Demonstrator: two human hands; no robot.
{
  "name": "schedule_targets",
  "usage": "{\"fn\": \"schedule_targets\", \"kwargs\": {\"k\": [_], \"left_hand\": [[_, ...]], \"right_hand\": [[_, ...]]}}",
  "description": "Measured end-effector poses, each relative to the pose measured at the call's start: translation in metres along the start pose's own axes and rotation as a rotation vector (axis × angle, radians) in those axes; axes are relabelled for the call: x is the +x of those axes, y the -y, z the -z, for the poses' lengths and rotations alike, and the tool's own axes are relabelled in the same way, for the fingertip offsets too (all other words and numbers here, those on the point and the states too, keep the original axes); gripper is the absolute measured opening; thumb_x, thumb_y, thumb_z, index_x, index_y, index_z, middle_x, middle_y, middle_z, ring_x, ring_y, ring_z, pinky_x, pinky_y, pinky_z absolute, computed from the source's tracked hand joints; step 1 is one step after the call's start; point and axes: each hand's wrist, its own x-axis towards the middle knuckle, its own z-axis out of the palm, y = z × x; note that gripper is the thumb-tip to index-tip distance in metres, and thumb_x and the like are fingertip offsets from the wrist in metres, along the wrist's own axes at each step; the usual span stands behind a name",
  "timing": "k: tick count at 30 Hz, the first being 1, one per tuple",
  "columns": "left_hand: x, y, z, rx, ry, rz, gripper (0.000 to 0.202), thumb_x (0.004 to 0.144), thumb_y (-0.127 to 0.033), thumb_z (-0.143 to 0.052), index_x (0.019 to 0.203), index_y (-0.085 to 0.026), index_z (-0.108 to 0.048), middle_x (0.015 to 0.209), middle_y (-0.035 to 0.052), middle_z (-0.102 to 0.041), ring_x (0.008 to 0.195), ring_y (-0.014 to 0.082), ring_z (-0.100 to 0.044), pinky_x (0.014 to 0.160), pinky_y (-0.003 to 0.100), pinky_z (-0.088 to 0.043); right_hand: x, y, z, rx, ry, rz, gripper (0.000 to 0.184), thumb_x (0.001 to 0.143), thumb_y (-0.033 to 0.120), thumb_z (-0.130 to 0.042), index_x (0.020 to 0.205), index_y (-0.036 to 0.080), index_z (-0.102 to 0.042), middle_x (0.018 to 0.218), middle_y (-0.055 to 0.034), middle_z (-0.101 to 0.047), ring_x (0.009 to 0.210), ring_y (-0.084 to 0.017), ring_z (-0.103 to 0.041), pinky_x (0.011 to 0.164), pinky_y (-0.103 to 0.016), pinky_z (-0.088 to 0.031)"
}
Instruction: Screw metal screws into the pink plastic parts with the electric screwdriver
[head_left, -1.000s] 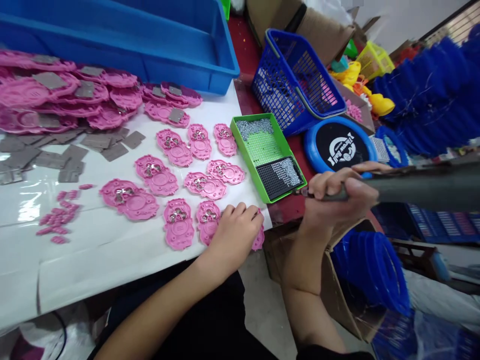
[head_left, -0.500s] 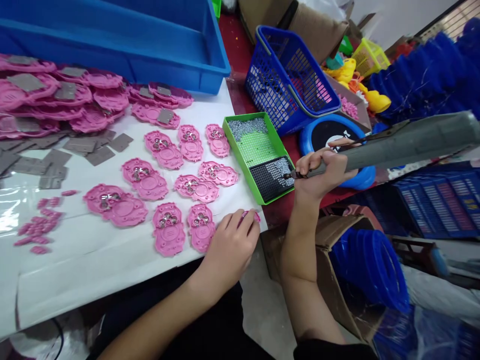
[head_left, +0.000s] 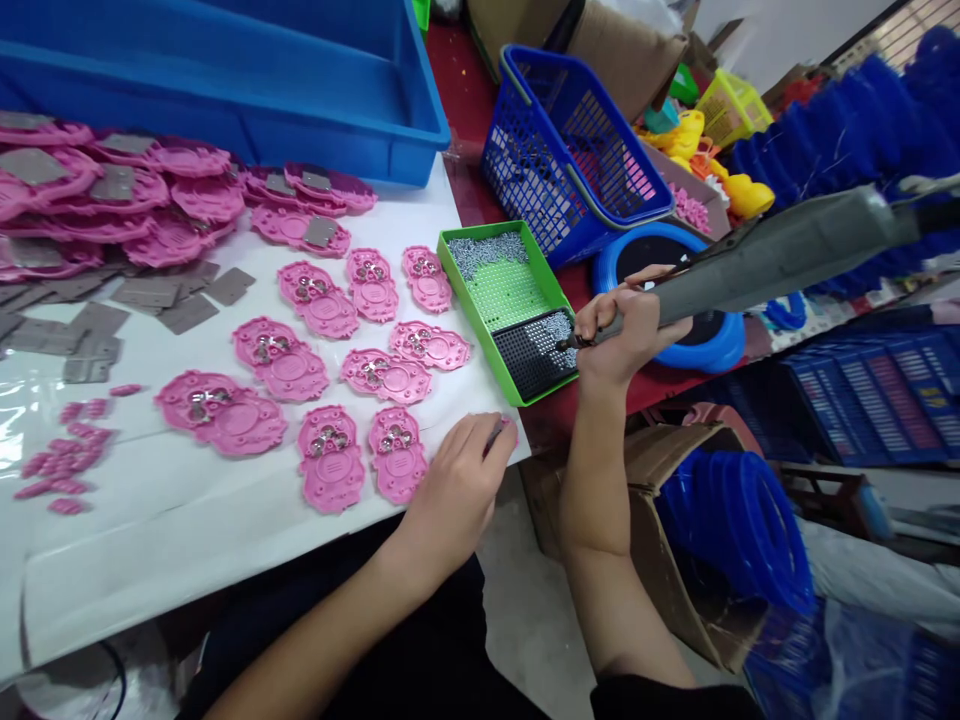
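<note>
My right hand (head_left: 634, 335) is closed around a long grey power screwdriver (head_left: 757, 262). Its tip touches the heap of small screws on the black grid of a green tray (head_left: 457, 285). My left hand (head_left: 457, 485) lies curled over a pink plastic piece (head_left: 507, 431) at the near right corner of the white table, fingers gripping it. Several pink plastic plates with metal parts, such as one (head_left: 386, 375) and another (head_left: 395, 455), lie spread out just left of that hand.
A big blue bin (head_left: 247, 95) and stacked pink plates (head_left: 112, 200) with grey metal squares (head_left: 112, 320) fill the far left. A blue basket (head_left: 570, 150), a blue disc (head_left: 701, 335) and a cardboard box (head_left: 679, 560) stand to the right. Small pink bits (head_left: 64, 460) lie near left.
My right hand has carried the screwdriver left and further away, its tip now in the screws on the tray. My left hand stayed on the pink piece while the view shifted slightly.
</note>
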Motion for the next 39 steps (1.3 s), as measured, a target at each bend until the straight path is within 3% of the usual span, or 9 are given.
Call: {"fn": "schedule_targets", "kwargs": {"k": [4,8,13,18,25,32,36,39], "left_hand": [[0.004,0.003,0.002,-0.116,0.006,0.011,0.064,0.09,0.006,-0.044,0.148,-0.021,-0.042,0.136,0.0118,-0.06,0.127,0.026,-0.058,0.108,0.048,-0.054],[0.007,0.003,0.005,-0.149,0.038,0.05,0.069,0.091,0.005,-0.044,0.154,-0.021,-0.036,0.135,0.0131,-0.061,0.127,0.0265,-0.059,0.108,0.048,-0.053],[0.01,-0.001,0.006,-0.152,0.071,0.133,0.075,0.09,0.004,-0.044,0.158,-0.023,-0.029,0.128,0.0136,-0.064,0.124,0.0277,-0.06,0.102,0.049,-0.055],[0.01,0.001,0.005,-0.185,0.07,0.15,0.078,0.089,0.004,-0.044,0.16,-0.022,-0.025,0.125,0.0132,-0.064,0.12,0.0265,-0.061,0.1,0.046,-0.054],[0.011,0.004,0.004,-0.228,0.06,0.16,0.074,0.091,0.001,-0.049,0.159,-0.02,-0.029,0.127,0.0147,-0.064,0.122,0.0274,-0.062,0.101,0.045,-0.054],[0.009,0.004,0.0,-0.233,0.049,0.168,0.078,0.088,0.004,-0.048,0.159,-0.023,-0.026,0.128,0.0138,-0.064,0.12,0.0263,-0.062,0.1,0.044,-0.053],[0.01,0.004,0.002,-0.261,0.068,0.187,0.079,0.088,0.004,-0.048,0.159,-0.023,-0.025,0.128,0.0143,-0.063,0.121,0.0272,-0.061,0.101,0.045,-0.052],[0.011,0.006,0.003,-0.312,0.096,0.185,0.078,0.088,0.002,-0.046,0.159,-0.024,-0.027,0.127,0.0135,-0.063,0.12,0.0273,-0.06,0.1,0.045,-0.052]], "right_hand": [[0.001,0.01,-0.002,-0.007,-0.017,0.018,0.016,0.07,0.026,-0.055,0.083,0.027,-0.045,0.045,0.0122,-0.037,0.031,-0.01,-0.031,0.033,-0.024,-0.025],[-0.014,0.044,0.001,0.011,-0.034,0.038,0.014,0.069,0.033,-0.05,0.081,0.027,-0.047,0.043,0.0125,-0.031,0.028,-0.01,-0.024,0.03,-0.025,-0.023],[-0.064,0.075,0.005,0.112,0.242,-0.075,0.018,0.072,0.023,-0.06,0.088,0.027,-0.054,0.046,0.0115,-0.041,0.028,-0.01,-0.031,0.031,-0.027,-0.031],[-0.092,0.061,0.003,0.123,0.297,-0.136,0.02,0.08,0.034,-0.067,0.09,0.027,-0.051,0.046,0.0132,-0.035,0.028,-0.008,-0.026,0.031,-0.025,-0.028],[-0.093,0.051,-0.002,0.105,0.239,-0.138,0.015,0.078,0.026,-0.062,0.09,0.026,-0.053,0.048,0.0125,-0.038,0.029,-0.008,-0.029,0.032,-0.023,-0.029],[-0.096,0.046,-0.002,0.114,0.281,-0.111,0.019,0.082,0.033,-0.068,0.091,0.027,-0.052,0.047,0.0128,-0.038,0.028,-0.008,-0.028,0.031,-0.024,-0.028],[-0.097,0.045,0.0,0.199,0.374,-0.095,0.015,0.085,0.024,-0.068,0.093,0.027,-0.055,0.048,0.0118,-0.043,0.03,-0.008,-0.032,0.033,-0.023,-0.029],[-0.097,0.046,0.001,0.239,0.485,-0.198,0.019,0.083,0.024,-0.072,0.092,0.026,-0.056,0.051,0.0112,-0.045,0.032,-0.007,-0.031,0.034,-0.022,-0.03]]}}
